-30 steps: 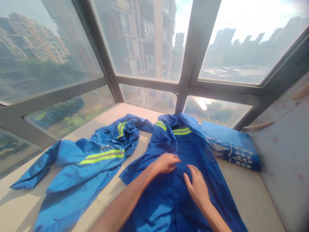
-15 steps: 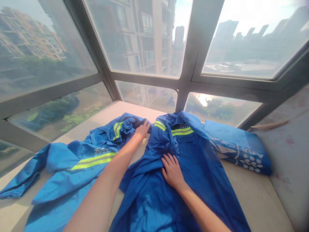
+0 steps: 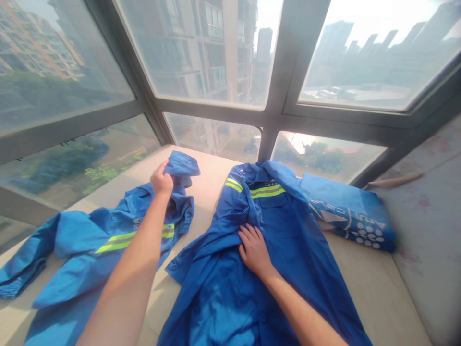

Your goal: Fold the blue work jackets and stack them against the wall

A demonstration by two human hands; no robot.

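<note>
Two blue work jackets with yellow-green reflective stripes lie side by side on a pale ledge. My left hand [image 3: 162,179] is closed around a bunched upper part of the left jacket [image 3: 82,259] and holds that fold up above the ledge. Whether the fold is collar or sleeve I cannot tell. On the right jacket [image 3: 295,240] lies my right hand [image 3: 255,250], palm down with fingers stretched out, over the sleeve folded across the jacket's front. My left forearm covers some of the left jacket's chest.
A folded blue bundle with white print [image 3: 345,211] lies to the right, against the patterned wall [image 3: 425,259]. Grey window frames [image 3: 216,109] enclose the ledge [image 3: 374,278] at the back and left. Bare ledge shows between the jackets.
My left hand has moved left, away from the right jacket, lifting a fold of the left jacket with it. My right hand stays on the right jacket. The view has shifted slightly.
</note>
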